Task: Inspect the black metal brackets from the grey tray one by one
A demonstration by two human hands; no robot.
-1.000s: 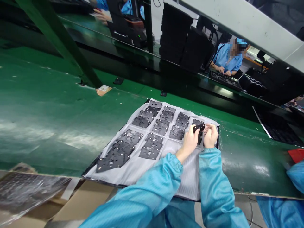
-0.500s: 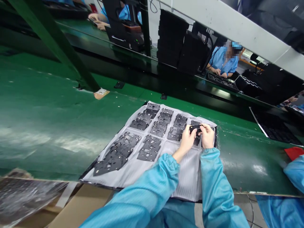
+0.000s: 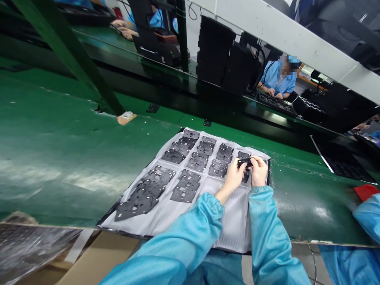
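Green worktops run right across this one, folks, with one slanted green post (image 3: 80,65) planted at the left and one pale beam (image 3: 285,33) slicing over the top right. On the near green bench (image 3: 59,158) sits one white-lined tray (image 3: 166,217), divided into compartments, and let's get the count: six groups of flat black plates (image 3: 185,186) in view, four along the far row, two along the near row at the left. They overlap, so no plate-by-plate tally; the fourth far group is partly tucked behind the hands.

And it's two hands on one piece! Left hand (image 3: 234,174) pinches the left end of a small black part (image 3: 244,162) between thumb and fingers; right hand (image 3: 259,171) has thumb and fingers pressed on the other end. That part is held up above the right side of the tray, near the far row.

Beyond the tray, two dark pieces (image 3: 207,122) lie on the green strip, well apart. Across the line, one co-worker (image 3: 276,77) has both hands at one black tray (image 3: 276,103) filled with small parts, too fine to count. Upper left, another person's hands (image 3: 124,29) show. Out right: one dark panel (image 3: 341,156), one red item (image 3: 365,192), and one blue sleeve (image 3: 368,213) just beside it.
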